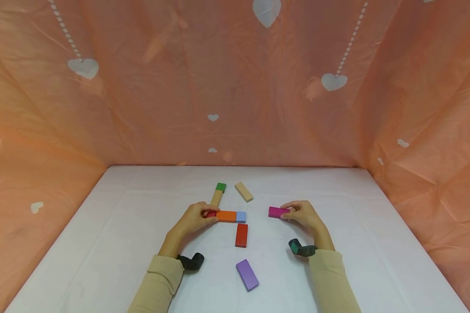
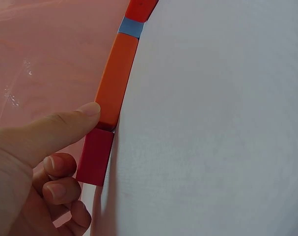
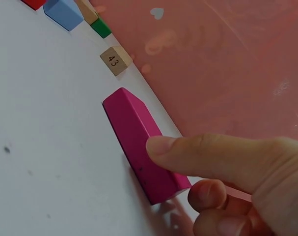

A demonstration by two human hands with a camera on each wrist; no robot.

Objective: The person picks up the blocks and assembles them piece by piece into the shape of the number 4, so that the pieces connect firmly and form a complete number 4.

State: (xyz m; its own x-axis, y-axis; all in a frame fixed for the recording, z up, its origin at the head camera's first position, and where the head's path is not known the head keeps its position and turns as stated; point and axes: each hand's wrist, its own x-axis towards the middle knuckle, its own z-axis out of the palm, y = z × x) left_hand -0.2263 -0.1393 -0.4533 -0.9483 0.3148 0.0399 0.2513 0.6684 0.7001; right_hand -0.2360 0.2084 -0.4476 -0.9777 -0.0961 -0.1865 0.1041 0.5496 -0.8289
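My left hand [image 1: 196,217] pinches the left end of an orange block [image 1: 226,216], thumb on its near side. A crimson block [image 2: 95,156] butts against that end, beside the curled fingers. At the orange block's other end sits a light blue block [image 1: 240,217], with a red block [image 1: 241,235] running towards me just below it. My right hand [image 1: 303,213] holds a magenta block [image 3: 134,142] between thumb and fingers, to the right of the row. Its lower face and the fingertips behind it are hidden in the right wrist view.
A plain wooden block [image 1: 216,198] leads up from the row to a green block [image 1: 221,186]. Another wooden block [image 1: 244,191], marked 43 on its end, lies at the back. A purple block [image 1: 247,274] lies near me. An orange curtain [image 1: 235,108] borders the white table [image 1: 376,243].
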